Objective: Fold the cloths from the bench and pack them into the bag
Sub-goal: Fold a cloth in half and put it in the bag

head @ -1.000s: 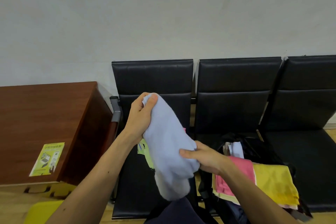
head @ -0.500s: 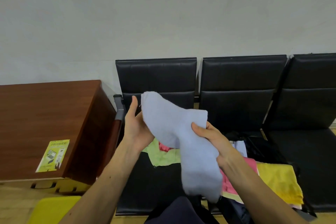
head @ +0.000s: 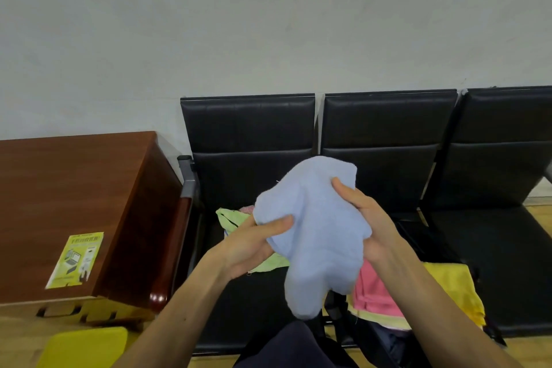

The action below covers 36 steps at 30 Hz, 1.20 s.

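Head view, largest to smallest. A pale wall [head: 268, 24] fills the upper half of what I see; against it stands a black three-seat bench [head: 388, 128], with a brown wooden cabinet [head: 74, 188] just beside its left armrest. In front of the bench, held up in the air, is a light blue cloth [head: 316, 233], bunched and partly folded, its lower end hanging free. It blocks my sight of much of the middle seat. The left hand [head: 251, 248] grips its lower left edge, thumb across the front and fingers beneath. The right hand [head: 373, 218] grips its right side, thumb pressed near the top edge. Lower right, a yellow cloth [head: 454, 287] and a pink cloth [head: 373, 293] lie folded on a dark bag [head: 385, 346], partly hidden by the right forearm. A green cloth [head: 230, 218] lies loose on the left seat behind the left hand. A yellow leaflet [head: 76, 260] is stuck on the cabinet top.
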{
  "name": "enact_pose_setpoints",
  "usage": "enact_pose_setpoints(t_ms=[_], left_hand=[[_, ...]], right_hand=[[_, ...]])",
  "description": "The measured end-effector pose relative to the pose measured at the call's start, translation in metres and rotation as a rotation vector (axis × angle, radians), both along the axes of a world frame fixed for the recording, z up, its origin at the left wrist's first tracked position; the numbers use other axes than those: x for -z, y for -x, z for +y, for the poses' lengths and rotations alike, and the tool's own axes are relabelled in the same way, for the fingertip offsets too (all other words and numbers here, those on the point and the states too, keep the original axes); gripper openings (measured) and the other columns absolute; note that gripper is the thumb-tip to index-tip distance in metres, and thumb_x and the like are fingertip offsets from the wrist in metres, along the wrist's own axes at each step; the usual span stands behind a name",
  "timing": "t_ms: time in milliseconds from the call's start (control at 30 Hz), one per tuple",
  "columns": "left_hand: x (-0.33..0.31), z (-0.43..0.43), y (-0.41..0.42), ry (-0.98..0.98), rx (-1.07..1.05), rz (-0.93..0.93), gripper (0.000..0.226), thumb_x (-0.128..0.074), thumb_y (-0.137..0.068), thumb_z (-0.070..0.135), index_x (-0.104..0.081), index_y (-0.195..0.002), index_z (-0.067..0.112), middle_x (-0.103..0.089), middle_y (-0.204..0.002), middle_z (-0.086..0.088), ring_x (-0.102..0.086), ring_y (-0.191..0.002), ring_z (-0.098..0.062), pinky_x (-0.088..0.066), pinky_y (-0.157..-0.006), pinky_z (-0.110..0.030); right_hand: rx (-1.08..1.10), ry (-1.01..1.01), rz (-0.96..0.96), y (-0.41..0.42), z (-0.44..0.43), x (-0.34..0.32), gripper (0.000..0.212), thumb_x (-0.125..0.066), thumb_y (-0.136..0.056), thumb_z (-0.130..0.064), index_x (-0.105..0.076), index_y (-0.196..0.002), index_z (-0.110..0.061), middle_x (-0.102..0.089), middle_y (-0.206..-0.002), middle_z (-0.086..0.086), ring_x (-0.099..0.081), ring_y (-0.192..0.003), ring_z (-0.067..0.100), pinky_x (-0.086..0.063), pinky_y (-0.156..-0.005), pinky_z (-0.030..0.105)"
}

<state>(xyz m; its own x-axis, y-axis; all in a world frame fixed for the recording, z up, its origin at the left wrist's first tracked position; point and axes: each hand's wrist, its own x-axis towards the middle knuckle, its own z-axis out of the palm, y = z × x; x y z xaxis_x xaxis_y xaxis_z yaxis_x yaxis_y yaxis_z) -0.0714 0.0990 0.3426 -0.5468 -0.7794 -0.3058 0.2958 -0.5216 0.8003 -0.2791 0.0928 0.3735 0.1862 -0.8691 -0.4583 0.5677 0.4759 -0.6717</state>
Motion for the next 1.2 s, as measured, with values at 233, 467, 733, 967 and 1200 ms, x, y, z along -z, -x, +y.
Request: enact_pose_setpoints(t_ms=[233,467,733,967,1200], left_hand=[[0.002,-0.017,-0.007,-0.189,-0.315,-0.148,0.036,-0.068,-0.087,0.027,-0.069,-0.120,0.012,-0.071,-0.120,-0.015,-0.068,-0.112,-0.030,-0.049,-0.103,-0.051],[0.013,-0.030,-0.014,-0.209,-0.350,-0.391,0.047,-0.078,-0.082,0.028,-0.062,-0.125,0.014,-0.073,-0.112,-0.007,-0.069,-0.105,-0.026,-0.055,-0.095,-0.048],[0.011,-0.041,-0.026,-0.058,-0.431,-0.536,0.059,-0.081,-0.079,0.026,-0.049,-0.129,0.019,-0.060,-0.122,-0.003,-0.062,-0.109,-0.025,-0.056,-0.092,-0.049],[0.006,-0.038,-0.038,0.115,-0.388,-0.458,0.066,-0.084,-0.071,0.011,-0.057,-0.129,0.028,-0.062,-0.123,-0.003,-0.064,-0.111,-0.023,-0.058,-0.092,-0.041],[0.003,-0.041,-0.045,0.452,-0.518,-0.666,0.047,-0.081,-0.079,0.011,-0.065,-0.120,0.029,-0.065,-0.114,0.016,-0.063,-0.104,-0.007,-0.059,-0.085,-0.030]], right_hand=[[-0.164,0.040,0.291,0.008,0.011,0.031,0.050,-0.072,-0.080,-0.020,-0.060,-0.126,-0.005,-0.073,-0.112,0.011,-0.071,-0.101,0.027,-0.059,-0.075,0.034],[-0.102,0.222,0.755,0.017,-0.012,0.023,0.043,-0.071,-0.089,-0.020,-0.056,-0.128,-0.031,-0.065,-0.115,0.005,-0.068,-0.102,0.023,-0.059,-0.088,0.045],[-0.152,0.357,0.937,0.015,-0.015,0.028,0.046,-0.077,-0.083,-0.016,-0.064,-0.127,-0.012,-0.073,-0.107,0.001,-0.072,-0.094,0.013,-0.061,-0.083,0.036],[-0.247,0.479,1.071,0.015,-0.022,0.023,0.061,-0.085,-0.074,-0.016,-0.060,-0.130,-0.017,-0.070,-0.112,-0.002,-0.069,-0.100,0.011,-0.059,-0.087,0.034],[-0.249,0.625,1.329,0.004,-0.037,0.011,0.038,-0.075,-0.084,-0.012,-0.066,-0.121,-0.014,-0.068,-0.114,0.001,-0.063,-0.100,0.010,-0.049,-0.080,0.016]])
